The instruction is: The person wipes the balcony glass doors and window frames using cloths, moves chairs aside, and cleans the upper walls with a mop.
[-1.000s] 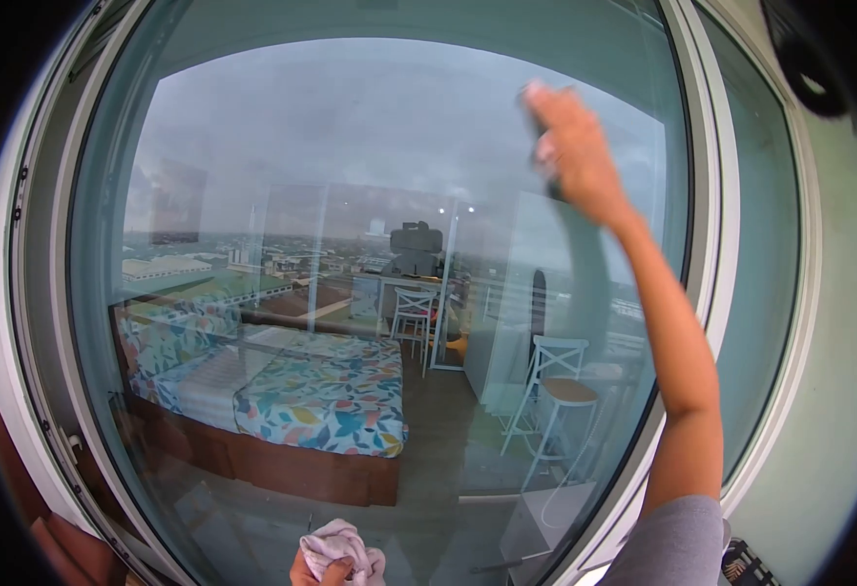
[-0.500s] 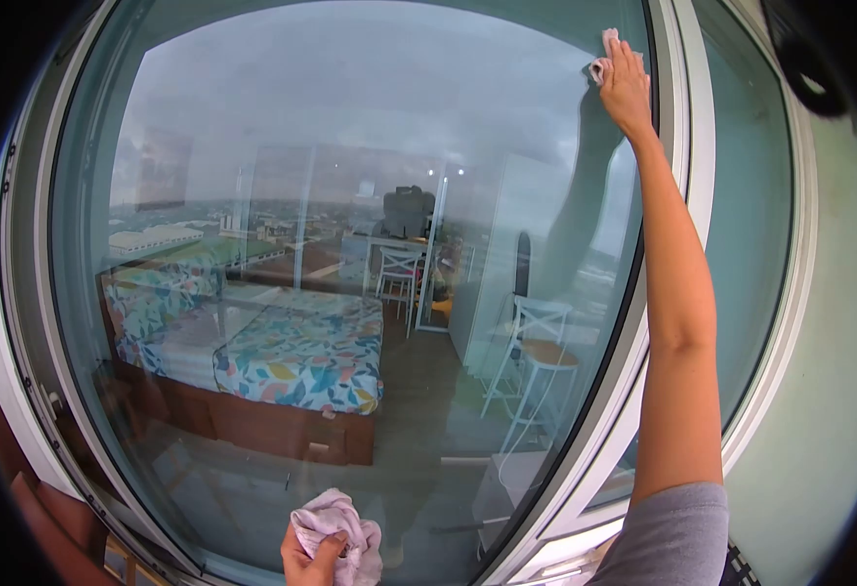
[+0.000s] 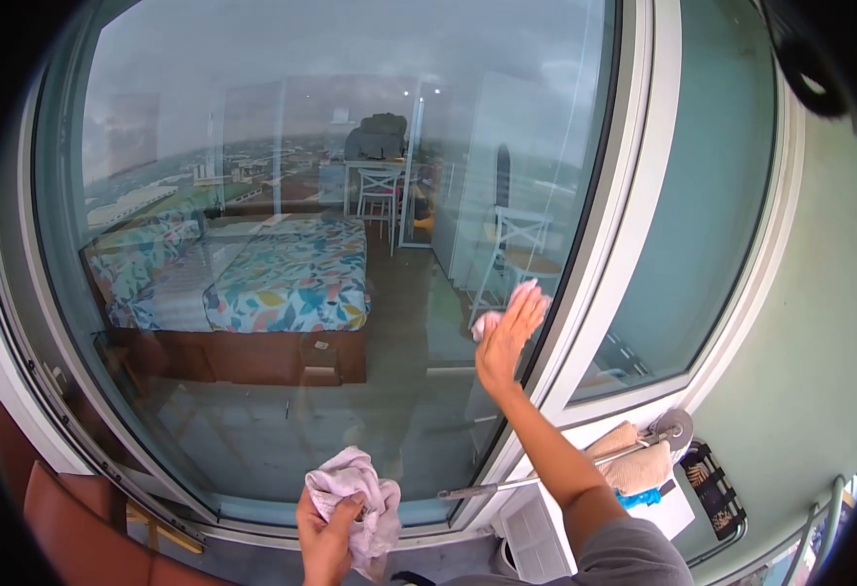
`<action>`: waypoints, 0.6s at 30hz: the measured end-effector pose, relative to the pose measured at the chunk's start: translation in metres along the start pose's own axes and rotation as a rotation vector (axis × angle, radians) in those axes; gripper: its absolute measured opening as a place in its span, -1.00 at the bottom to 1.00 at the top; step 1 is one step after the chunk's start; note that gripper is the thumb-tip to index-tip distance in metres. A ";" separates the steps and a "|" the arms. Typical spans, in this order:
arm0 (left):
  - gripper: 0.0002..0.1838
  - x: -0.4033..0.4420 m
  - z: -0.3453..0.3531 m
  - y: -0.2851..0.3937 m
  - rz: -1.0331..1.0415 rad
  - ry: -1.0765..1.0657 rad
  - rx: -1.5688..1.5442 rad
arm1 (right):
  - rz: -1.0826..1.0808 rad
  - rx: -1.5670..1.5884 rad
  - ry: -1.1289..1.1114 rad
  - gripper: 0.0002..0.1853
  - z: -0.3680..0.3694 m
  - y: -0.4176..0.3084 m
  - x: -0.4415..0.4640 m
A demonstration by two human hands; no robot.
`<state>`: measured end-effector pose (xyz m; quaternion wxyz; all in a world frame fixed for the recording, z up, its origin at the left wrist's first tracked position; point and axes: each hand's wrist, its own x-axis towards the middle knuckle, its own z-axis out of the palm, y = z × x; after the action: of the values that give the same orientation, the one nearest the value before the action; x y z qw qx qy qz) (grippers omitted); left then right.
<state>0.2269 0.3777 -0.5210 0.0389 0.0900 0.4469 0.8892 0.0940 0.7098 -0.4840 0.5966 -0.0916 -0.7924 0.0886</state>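
My right hand [image 3: 508,344] presses a pale pink cloth [image 3: 485,325] against the large glass pane [image 3: 282,430], close to its right edge and about halfway down. The fingers lie over the cloth, pointing up, and partly hide it. Low in front of me, my left hand [image 3: 329,535] grips a second, crumpled pale pink cloth [image 3: 358,493], thumb across its folds. That cloth is held apart from the glass. Through the pane I see a bed [image 3: 287,283] with a leaf-patterned cover, mixed with reflections of sky and buildings.
A white frame [image 3: 599,234] borders the pane on the right. Beside it, a squeegee-like tool [image 3: 487,488], folded towels [image 3: 633,464] and a grey roll [image 3: 674,428] sit near a white drawer unit [image 3: 536,532]. Brown leather-like seating [image 3: 86,537] stands at lower left.
My right hand has slid its cloth from the pane's upper right corner down along the right edge. The view has tilted downward. My left hand still holds its cloth low in front.
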 end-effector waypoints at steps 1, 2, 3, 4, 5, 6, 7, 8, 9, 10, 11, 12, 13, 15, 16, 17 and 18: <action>-0.65 -0.008 -0.006 0.005 0.023 0.018 0.016 | -0.037 -0.004 0.102 -0.27 0.005 -0.006 0.021; -0.65 -0.015 -0.013 0.011 0.019 0.028 0.019 | -0.125 -0.026 0.148 -0.29 -0.001 -0.014 0.056; -0.65 -0.022 -0.023 0.017 0.047 0.062 0.027 | -0.220 -0.046 0.191 -0.30 -0.014 -0.025 0.101; -0.65 -0.029 -0.033 0.022 0.074 0.097 0.033 | -0.310 -0.044 0.282 -0.33 -0.020 -0.034 0.153; -0.65 -0.034 -0.044 0.026 0.085 0.163 0.011 | -0.354 -0.031 0.350 -0.34 -0.025 -0.046 0.206; -0.65 -0.038 -0.052 0.031 0.077 0.185 0.008 | -0.385 -0.028 0.406 -0.35 -0.033 -0.063 0.256; -0.66 -0.041 -0.058 0.038 0.067 0.213 -0.015 | -0.410 -0.030 0.453 -0.36 -0.036 -0.077 0.305; -0.67 -0.045 -0.064 0.043 0.058 0.250 -0.041 | -0.454 -0.059 0.501 -0.37 -0.039 -0.095 0.343; -0.67 -0.048 -0.069 0.041 0.059 0.288 -0.037 | -0.460 -0.030 0.465 -0.37 -0.028 -0.110 0.337; -0.67 -0.050 -0.074 0.041 0.040 0.337 -0.037 | -0.549 -0.032 0.392 -0.37 -0.015 -0.127 0.321; -0.68 -0.054 -0.081 0.041 0.042 0.353 -0.038 | -0.635 -0.032 0.311 -0.36 -0.001 -0.144 0.298; -0.68 -0.056 -0.084 0.038 0.046 0.369 -0.035 | -0.720 -0.024 0.233 -0.36 0.013 -0.154 0.271; -0.68 -0.060 -0.090 0.038 0.019 0.420 -0.033 | -0.809 -0.016 0.157 -0.35 0.024 -0.170 0.240; -0.70 -0.066 -0.099 0.035 0.019 0.396 -0.030 | -0.997 0.015 0.037 -0.34 0.038 -0.204 0.176; -0.70 -0.072 -0.107 0.037 0.020 0.432 -0.029 | -0.992 0.016 -0.067 -0.28 0.051 -0.214 0.106; -0.73 -0.077 -0.112 0.035 0.024 0.469 0.001 | -1.007 -0.072 -0.215 -0.28 0.063 -0.219 0.039; -0.76 -0.082 -0.117 0.034 0.025 0.500 0.028 | -0.883 -0.087 -0.642 -0.26 0.066 -0.219 -0.016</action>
<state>0.2851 0.2525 -0.5726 -0.0852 -0.1265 0.4539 0.8779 0.0261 0.4913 -0.4626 0.3009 0.2565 -0.9007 -0.1797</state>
